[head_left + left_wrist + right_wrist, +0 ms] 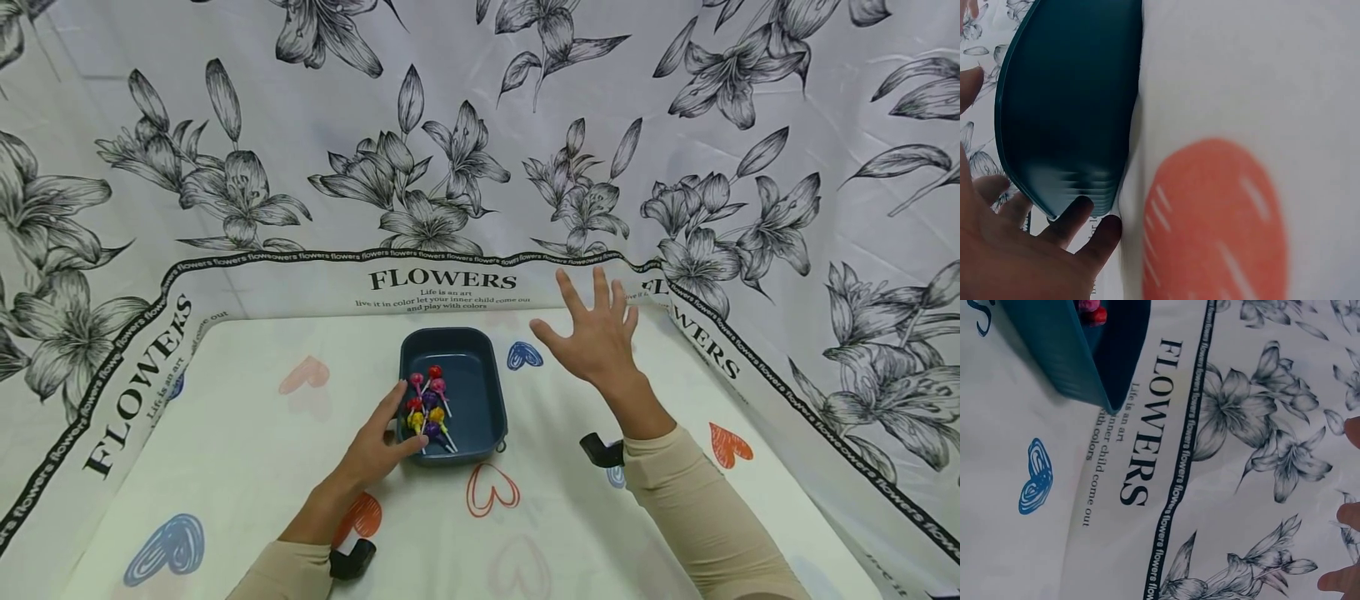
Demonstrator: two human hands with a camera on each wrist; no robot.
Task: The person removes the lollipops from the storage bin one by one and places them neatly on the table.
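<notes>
A dark blue rectangular tray (480, 392) rests on the table. Along its left side lie several lollipops (429, 398) with red, pink, yellow and purple heads and white sticks. My left hand (372, 446) is at the tray's left side, fingers extended against the outer wall and thumb by the near-left corner. In the left wrist view, spread fingers (1072, 219) meet the tray's ribbed outer side (1079, 112). My right hand (596, 337) is raised to the right of the tray, fingers spread, holding nothing. Only its fingertips (1338, 581) show at the right wrist view's edge.
A white cloth printed with hearts covers the table (300, 467). A flower-printed curtain (450, 192) encloses the back and sides. Small black devices are worn at the left wrist and the right wrist. A small dark ring (501, 447) is by the tray's near-right corner.
</notes>
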